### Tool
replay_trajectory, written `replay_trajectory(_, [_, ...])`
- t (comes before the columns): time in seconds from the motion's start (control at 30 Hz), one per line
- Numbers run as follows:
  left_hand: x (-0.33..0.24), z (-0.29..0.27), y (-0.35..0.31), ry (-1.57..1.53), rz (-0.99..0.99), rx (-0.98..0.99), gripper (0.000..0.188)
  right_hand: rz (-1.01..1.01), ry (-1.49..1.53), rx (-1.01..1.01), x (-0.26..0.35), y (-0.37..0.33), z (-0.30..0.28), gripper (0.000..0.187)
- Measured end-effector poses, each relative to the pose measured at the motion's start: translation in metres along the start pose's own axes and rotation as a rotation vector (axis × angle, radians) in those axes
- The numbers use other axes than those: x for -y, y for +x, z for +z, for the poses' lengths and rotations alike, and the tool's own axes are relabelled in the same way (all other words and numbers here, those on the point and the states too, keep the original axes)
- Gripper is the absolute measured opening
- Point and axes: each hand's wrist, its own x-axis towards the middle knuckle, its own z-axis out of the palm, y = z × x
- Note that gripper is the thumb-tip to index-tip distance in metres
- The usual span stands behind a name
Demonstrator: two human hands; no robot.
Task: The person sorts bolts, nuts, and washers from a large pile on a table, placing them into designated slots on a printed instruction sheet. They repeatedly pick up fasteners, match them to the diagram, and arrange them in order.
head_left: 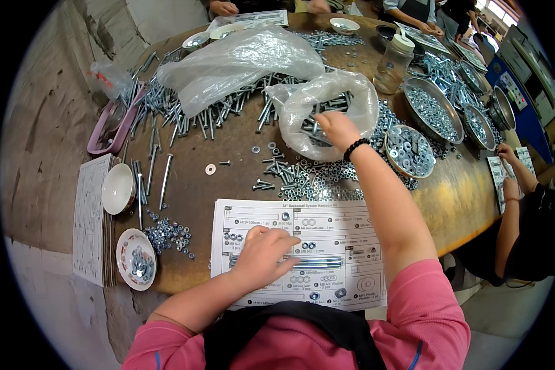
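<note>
A printed parts sheet point(357, 283) lies before me on the table. My left hand point(262, 256) rests on it, fingers stretched out and apart, beside long bolts point(317, 263) laid side by side. Several nuts point(308, 245) sit on the sheet's drawings. At the mouth of a clear plastic bag point(367, 105) of bolts, my right hand point(338, 129) has its fingers bent together. Its fingertips are partly hidden among the bolts point(336, 102), so what they hold cannot be made out. A black bead bracelet circles that wrist.
Loose nuts point(327, 179) and short bolts spread beyond the sheet. Bowls of washers point(410, 151) and nuts point(137, 259) flank it. A plastic sheet point(246, 61) covers long bolts. A clear bottle point(393, 65) stands farther back. Other people's hands point(510, 166) work around the table.
</note>
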Motion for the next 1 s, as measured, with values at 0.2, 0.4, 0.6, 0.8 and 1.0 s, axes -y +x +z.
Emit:
replay_trajectory(0.2, [0.010, -0.013, -0.010, -0.008, -0.107, 0.002, 0.029, 0.147, -0.626, -0.019, -0.015, 0.008, 0.016, 0.024])
replay_trajectory(0.4, [0.036, -0.032, -0.023, 0.047, -0.191, -0.204, 0.025, 0.128, -0.742, 0.153, -0.016, 0.012, 0.010, 0.023])
replay_trajectory(0.6, [0.062, -0.046, -0.042, 0.063, -0.369, -0.356, 0.023, 0.090, -0.537, -0.268, 0.006, -0.004, -0.003, 0.013])
replay_trajectory(0.8, [0.077, -0.047, -0.045, -0.017, -0.407, -0.368, 0.029, -0.253, 0.078, -0.426, 0.052, -0.034, -0.003, 0.023])
replay_trajectory(1.0, [0.077, -0.045, -0.042, -0.100, -0.446, -0.388, 0.041, -0.247, -0.029, 0.207, 0.125, -0.089, 0.056, 0.029])
